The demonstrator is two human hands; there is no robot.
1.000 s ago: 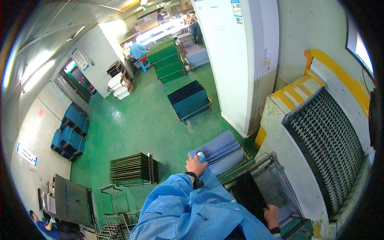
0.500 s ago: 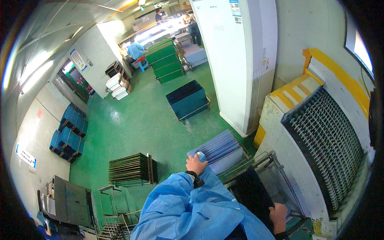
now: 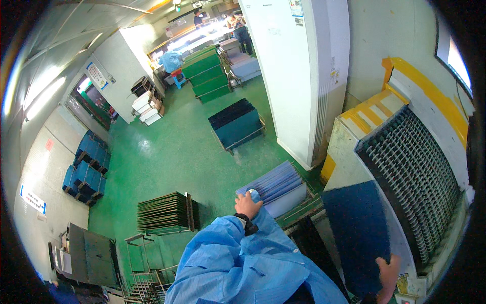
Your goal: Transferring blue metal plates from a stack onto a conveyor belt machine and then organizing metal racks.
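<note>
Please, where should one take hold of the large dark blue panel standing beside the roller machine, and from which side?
The dark blue panel stands on edge, tall and thin, leaning toward the roller machine. Probably best gripped by its two long side edges, coming from the person's side. The right hand already holds its lower right corner; the left hand rests on the pale blue sheet stack and could take the left edge.
</note>
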